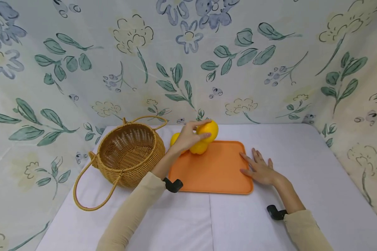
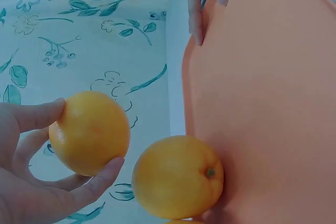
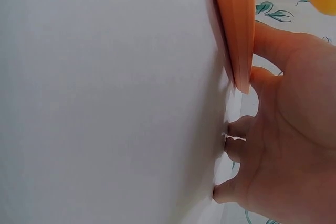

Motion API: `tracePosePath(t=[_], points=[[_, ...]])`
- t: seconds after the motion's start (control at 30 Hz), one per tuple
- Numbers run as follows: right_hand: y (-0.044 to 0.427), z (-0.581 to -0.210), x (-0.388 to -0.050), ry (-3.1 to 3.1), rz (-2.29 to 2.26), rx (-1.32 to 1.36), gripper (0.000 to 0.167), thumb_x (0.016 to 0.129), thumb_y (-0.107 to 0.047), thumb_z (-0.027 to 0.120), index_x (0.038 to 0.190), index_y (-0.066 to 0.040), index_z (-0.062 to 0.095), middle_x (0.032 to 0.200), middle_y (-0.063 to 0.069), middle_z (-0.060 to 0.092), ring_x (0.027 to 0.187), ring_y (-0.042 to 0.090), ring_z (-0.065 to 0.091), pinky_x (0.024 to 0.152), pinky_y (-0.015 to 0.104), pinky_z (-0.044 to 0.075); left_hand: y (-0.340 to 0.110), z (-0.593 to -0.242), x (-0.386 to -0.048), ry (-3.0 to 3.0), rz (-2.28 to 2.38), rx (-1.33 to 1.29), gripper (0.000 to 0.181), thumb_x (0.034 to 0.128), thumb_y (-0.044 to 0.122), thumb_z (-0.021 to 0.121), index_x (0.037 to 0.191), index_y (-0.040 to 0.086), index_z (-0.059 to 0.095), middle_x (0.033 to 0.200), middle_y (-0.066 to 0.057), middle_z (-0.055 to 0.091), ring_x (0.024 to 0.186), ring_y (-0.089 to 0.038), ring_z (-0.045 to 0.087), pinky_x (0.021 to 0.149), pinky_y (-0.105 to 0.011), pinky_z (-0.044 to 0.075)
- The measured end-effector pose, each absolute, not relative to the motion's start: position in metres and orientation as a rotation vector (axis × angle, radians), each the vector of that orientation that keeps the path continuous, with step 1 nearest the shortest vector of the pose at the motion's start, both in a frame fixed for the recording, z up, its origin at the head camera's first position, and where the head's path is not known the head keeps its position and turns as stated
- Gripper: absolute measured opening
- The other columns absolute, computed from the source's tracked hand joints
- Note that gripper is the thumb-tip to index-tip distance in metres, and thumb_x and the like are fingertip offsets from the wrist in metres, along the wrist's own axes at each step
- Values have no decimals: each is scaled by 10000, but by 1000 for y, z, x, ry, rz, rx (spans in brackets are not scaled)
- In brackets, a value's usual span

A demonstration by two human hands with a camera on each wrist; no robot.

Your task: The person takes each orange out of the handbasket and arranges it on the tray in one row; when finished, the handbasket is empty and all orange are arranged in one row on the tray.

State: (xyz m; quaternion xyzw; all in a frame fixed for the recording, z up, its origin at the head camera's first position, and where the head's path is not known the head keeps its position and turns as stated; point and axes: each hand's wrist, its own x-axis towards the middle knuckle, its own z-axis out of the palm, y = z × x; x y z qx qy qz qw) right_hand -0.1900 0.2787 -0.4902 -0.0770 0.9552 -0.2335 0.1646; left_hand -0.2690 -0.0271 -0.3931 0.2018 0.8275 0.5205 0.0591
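Above the far edge of the orange tray [image 1: 220, 170], my left hand [image 1: 186, 138] holds an orange [image 2: 92, 132] between thumb and fingers. A second orange [image 2: 178, 177] lies on the tray just below it, its stem end showing in the left wrist view. Another orange [image 1: 175, 138] sits at the tray's far left, partly hidden behind the left hand. My right hand [image 1: 261, 170] is spread at the tray's right edge. Its thumb and forefinger touch the rim, while the other fingertips rest on the white cloth, as the right wrist view shows.
A round wicker basket [image 1: 157, 157] with two hoop handles stands left of the tray, near my left forearm; its visible inside holds nothing. White cloth [image 1: 301, 157] covers the table. A floral curtain [image 1: 188, 69] hangs behind and at both sides.
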Motion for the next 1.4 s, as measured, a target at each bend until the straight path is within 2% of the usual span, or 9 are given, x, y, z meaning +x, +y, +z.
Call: tracePosePath(t=[0.27,0.5,0.67,0.8,1.03,1.2,1.4], points=[[279,-488,-190,2706,-675,-217,810,1021,-542,556,1645,-133,240,1669,366,-105,1531,587,-104,1110,822,-166,8,-411,-265,2570,1537,581,510,945,157,761,1436,224,637,1457,-59,620,1351,-268,506,1174,-483,413],[279,-489,-190,2705,-672,-219,809,1021,-545,555,1644,-132,246,1668,371,-96,1528,594,-94,1109,830,-149,33,-433,-256,2666,1498,519,503,952,153,753,1439,193,634,1362,-134,629,1199,-257,540,1037,-393,466],[280,-491,-191,2712,-657,-220,807,1025,-547,545,1647,-136,236,1671,364,-102,1532,589,-96,1108,828,-156,45,-440,-250,2721,1480,520,491,959,166,748,1436,182,636,1321,-162,637,1146,-260,554,991,-364,473],[281,-492,-191,2713,-663,-226,808,1023,-550,546,1646,-138,238,1671,363,-102,1533,587,-97,1106,828,-161,53,-450,-247,2742,1457,505,484,967,181,740,1439,195,634,1344,-168,637,1182,-272,567,1013,-378,487],[281,-491,-191,2714,-672,-238,802,1024,-545,546,1645,-136,244,1673,361,-98,1535,584,-97,1108,828,-157,64,-466,-243,2819,1328,459,491,987,218,717,1465,207,608,1433,-220,573,1360,-369,506,1143,-499,451],[281,-491,-190,2719,-681,-238,796,1024,-533,554,1641,-128,255,1672,365,-92,1533,588,-91,1109,829,-152,67,-466,-241,2888,1244,444,498,1001,243,698,1485,210,586,1457,-222,550,1348,-359,517,1124,-488,481],[281,-492,-189,2729,-688,-229,792,1018,-524,568,1635,-128,268,1670,372,-80,1531,591,-81,1111,833,-142,65,-464,-239,3070,950,485,514,1007,313,687,1494,194,574,1510,-197,513,1324,-322,548,1038,-445,559]])
